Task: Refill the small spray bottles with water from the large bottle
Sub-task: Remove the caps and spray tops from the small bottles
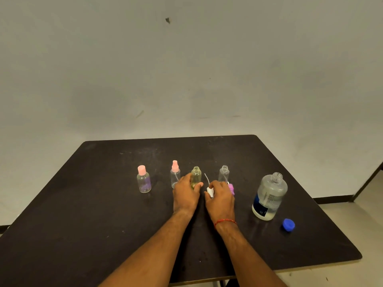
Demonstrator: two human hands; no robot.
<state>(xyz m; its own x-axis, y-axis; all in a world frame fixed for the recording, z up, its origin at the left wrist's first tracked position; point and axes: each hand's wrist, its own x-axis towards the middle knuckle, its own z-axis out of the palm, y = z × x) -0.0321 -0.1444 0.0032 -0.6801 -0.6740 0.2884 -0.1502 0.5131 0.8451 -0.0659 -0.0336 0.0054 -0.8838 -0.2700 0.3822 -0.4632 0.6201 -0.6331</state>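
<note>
Left hand [186, 194] grips the base of an uncapped yellowish bottle [196, 176], upright mid-surface; right hand [221, 196], just beside it, pinches a white spray head [210, 191] whose tube [206, 178] points up and away, with a purple cap [231, 188] at its far side and an open clear bottle [223, 172] close behind. To the left stand a pink-sprayer bottle [175, 174], just beside the left fingers, and a pink-capped bottle [143, 179] well apart. To the right are the large bottle [269, 196], uncapped and upright, and a blue cap [288, 224] near the right edge, while the dark surface [99, 224] stretches wide toward its near and left edges.
</note>
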